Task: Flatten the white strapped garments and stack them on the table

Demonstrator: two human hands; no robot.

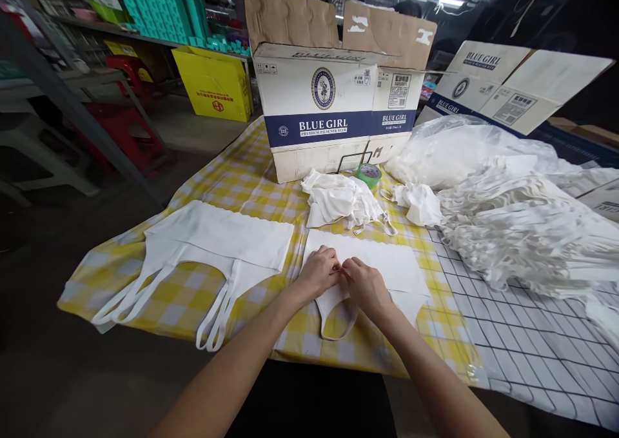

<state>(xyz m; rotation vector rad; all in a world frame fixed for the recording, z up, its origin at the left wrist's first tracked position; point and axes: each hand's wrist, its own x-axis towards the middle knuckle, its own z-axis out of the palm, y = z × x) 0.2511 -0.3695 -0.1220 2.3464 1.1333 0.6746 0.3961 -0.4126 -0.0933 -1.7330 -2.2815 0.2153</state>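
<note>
A white strappy garment [387,264] lies flat on the yellow checked tablecloth [232,186] right in front of me. My left hand [320,270] and my right hand [366,284] meet at its middle, fingertips pinched together on the cloth. A strap loop [338,322] hangs toward me below the hands. To the left lies a stack of the same white garments [217,238], straps trailing toward the table's front edge.
An open Blue Girl carton [333,115] stands at the back. Before it lie crumpled white garments [343,202] and a green tape roll [369,173]. A large heap of white garments [522,225] and a plastic bag [459,148] fill the right. Red stools stand left.
</note>
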